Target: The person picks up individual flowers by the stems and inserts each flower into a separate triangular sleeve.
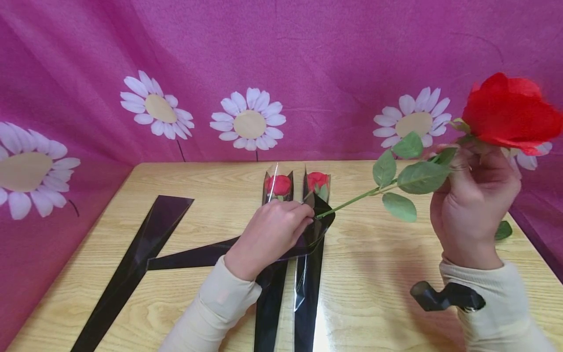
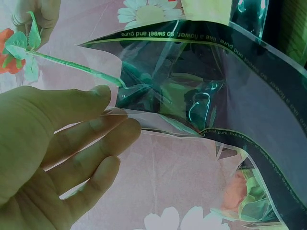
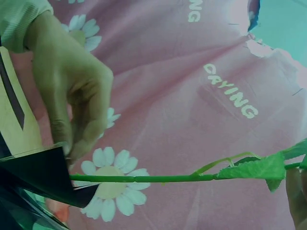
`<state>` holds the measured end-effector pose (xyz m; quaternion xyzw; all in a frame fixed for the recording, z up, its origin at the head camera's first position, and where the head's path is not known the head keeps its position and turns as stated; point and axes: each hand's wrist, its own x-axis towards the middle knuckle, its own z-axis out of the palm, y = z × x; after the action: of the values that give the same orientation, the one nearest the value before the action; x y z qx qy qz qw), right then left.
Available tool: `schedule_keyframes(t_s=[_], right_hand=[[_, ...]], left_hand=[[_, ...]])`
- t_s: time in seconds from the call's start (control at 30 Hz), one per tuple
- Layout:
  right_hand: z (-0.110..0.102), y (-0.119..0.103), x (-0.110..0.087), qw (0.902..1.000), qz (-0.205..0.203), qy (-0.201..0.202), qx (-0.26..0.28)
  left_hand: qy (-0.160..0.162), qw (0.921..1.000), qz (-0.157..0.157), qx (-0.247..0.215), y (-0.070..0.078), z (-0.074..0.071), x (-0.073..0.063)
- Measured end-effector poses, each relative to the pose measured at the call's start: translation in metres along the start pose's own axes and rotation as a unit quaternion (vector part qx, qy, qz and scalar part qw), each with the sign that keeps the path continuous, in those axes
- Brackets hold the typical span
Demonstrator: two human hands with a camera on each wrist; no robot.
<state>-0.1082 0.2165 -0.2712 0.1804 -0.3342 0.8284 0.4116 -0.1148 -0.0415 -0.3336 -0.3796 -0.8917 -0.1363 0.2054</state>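
Note:
My right hand (image 1: pixel 475 195) holds a red rose (image 1: pixel 510 112) just under its bloom, up at the right. The green stem (image 1: pixel 352 199) slants down to the left, with several leaves along it. Its lower end enters the mouth of a black flower sleeve (image 1: pixel 198 253) with a clear side. My left hand (image 1: pixel 270 237) pinches the sleeve's edge at that mouth. In the left wrist view, the thumb (image 2: pixel 98 98) and fingers meet at the clear film, and gold lettering runs along the sleeve's black border (image 2: pixel 206 29). The right wrist view shows the stem (image 3: pixel 153 179) entering the sleeve.
Two wrapped roses, the left one (image 1: pixel 279 185) and the right one (image 1: pixel 317 180), lie side by side under the held sleeve. Another black sleeve (image 1: pixel 132 269) lies flat at the left of the wooden table (image 1: pixel 369 293). A green leaf (image 1: pixel 503 230) shows behind my right wrist.

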Motion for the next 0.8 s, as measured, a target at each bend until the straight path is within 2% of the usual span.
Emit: schedule_keyframes(t_s=[0.33,0.53,0.8], right_hand=[[-0.008,0.02,-0.012,0.999,0.041,-0.017,-0.011],[-0.01,0.028,-0.018,0.9984,0.054,-0.001,-0.015],[-0.01,0.032,-0.028,0.9959,0.086,-0.022,-0.011]], left_hand=[[0.008,0.9999,-0.001,-0.006,-0.001,-0.003,0.0],[0.018,0.9998,0.004,-0.006,0.0,-0.004,0.0],[0.033,0.9993,0.016,-0.001,0.001,-0.006,0.0]])
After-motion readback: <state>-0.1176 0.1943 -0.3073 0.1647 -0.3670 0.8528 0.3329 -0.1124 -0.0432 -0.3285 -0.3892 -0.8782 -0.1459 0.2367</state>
